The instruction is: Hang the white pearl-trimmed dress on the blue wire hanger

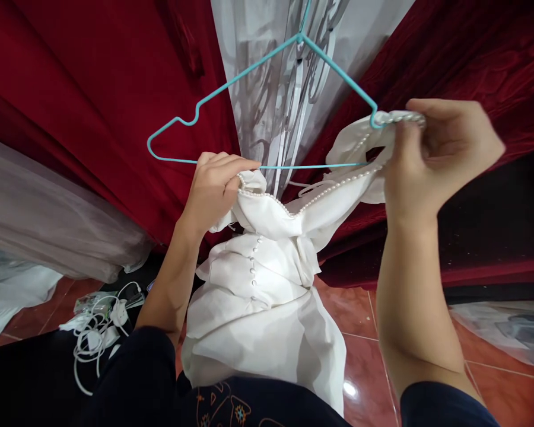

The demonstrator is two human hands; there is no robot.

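1. A person stands holding a white dress [262,279] up against a turquoise wire hanger [249,112] that hangs in front of red and white curtains [93,89].
2. The right hand [440,154] is closed on one shoulder of the dress, pinching its pearl-trimmed edge tight over the right end of the hanger. That shoulder looks already hooked on.
3. The left hand [213,187] grips the other shoulder of the dress, fingers curled firmly around bunched fabric and pearl trim. This side sits just below the hanger's bottom bar, near its middle, and well apart from the hanger's left end, which is bare.
4. So the hanging appears about half done: one shoulder on, the other yet to be carried across to the empty left end.
5. The body of the dress, with a row of small covered buttons down it, droops between the person's arms toward glossy red floor tiles [365,356].
6. On the floor to the left lies a tangle of white cables [95,332] and chargers, and pale fabric [9,290] is heaped beyond it.
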